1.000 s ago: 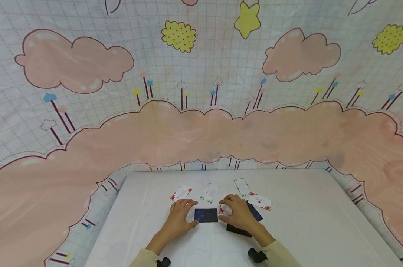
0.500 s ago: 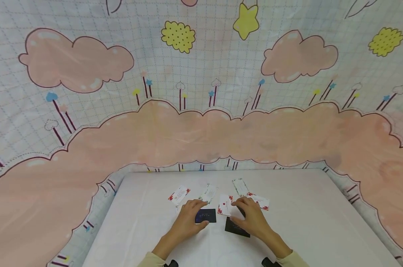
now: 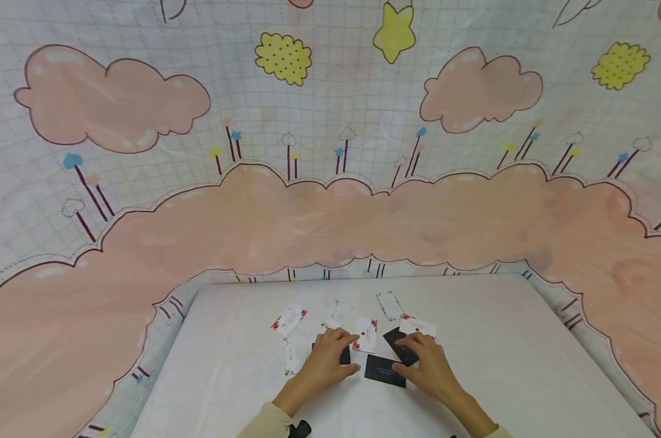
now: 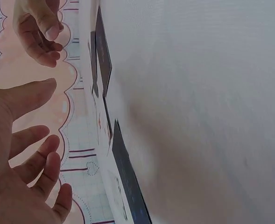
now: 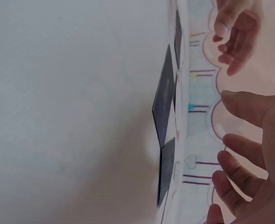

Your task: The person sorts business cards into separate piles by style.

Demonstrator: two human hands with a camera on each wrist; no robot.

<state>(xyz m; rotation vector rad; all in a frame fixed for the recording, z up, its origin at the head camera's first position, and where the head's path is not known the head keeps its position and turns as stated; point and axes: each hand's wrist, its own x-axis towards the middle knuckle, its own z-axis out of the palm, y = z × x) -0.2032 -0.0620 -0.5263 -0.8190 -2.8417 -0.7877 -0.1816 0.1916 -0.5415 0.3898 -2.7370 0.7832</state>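
My left hand (image 3: 325, 360) hovers over a dark business card (image 3: 345, 355), hiding part of it. Thumb and fingers are spread and hold nothing; the left wrist view shows this hand raised above the table. To the right, my right hand (image 3: 430, 365) is held above the table with its fingers relaxed and apart, as the right wrist view confirms. Near its thumb lies a black card (image 3: 382, 370), and another dark card (image 3: 397, 344) is partly covered by its fingers. Between the hands sits a white card with red flowers (image 3: 365, 336).
More white cards lie around: a red-flowered one (image 3: 289, 320) at the far left, another (image 3: 418, 325) behind my right hand, and green-leaf ones (image 3: 389, 306), (image 3: 294, 354). The white table (image 3: 528, 365) meets a patterned cloth backdrop (image 3: 330, 225) behind.
My left hand has moved right, over the dark card it was beside. My right hand has moved right, uncovering the red-flowered card between the hands and more of the black card.
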